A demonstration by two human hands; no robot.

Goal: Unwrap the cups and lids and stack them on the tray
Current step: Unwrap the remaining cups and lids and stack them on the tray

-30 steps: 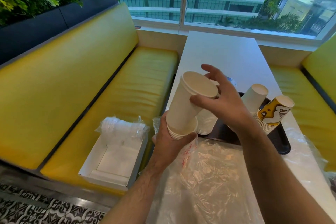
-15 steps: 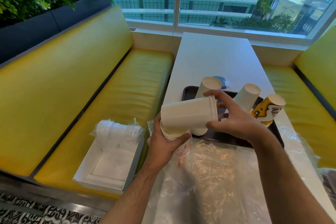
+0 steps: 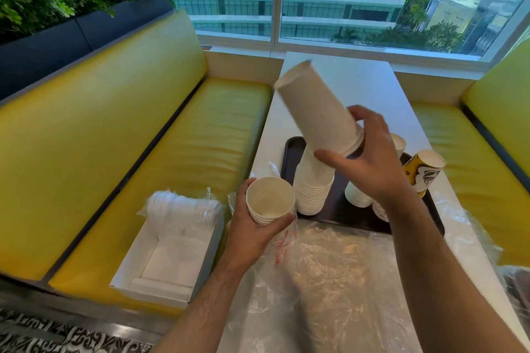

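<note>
Midway: cup stacks (image 3: 312, 189) stand on tray (image 3: 292, 149); right hand (image 3: 370, 163) grips inverted cups (image 3: 318, 112), left hand (image 3: 252, 226) holds more (image 3: 269, 200); bagged lids (image 3: 180, 209) remain wrapped.

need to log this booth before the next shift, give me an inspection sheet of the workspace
surface: long white table, crumpled clear plastic wrap over its near end
job's things: dark rectangular tray bearing upside-down white paper cup stacks and a yellow printed cup stack
clutter: wrapped clear lids on an open white box on the yellow bench
grippers: left hand holds short cup stack; right hand grips tilted inverted stack
cables: nothing seen
surroundings: window, hedge planter
</note>
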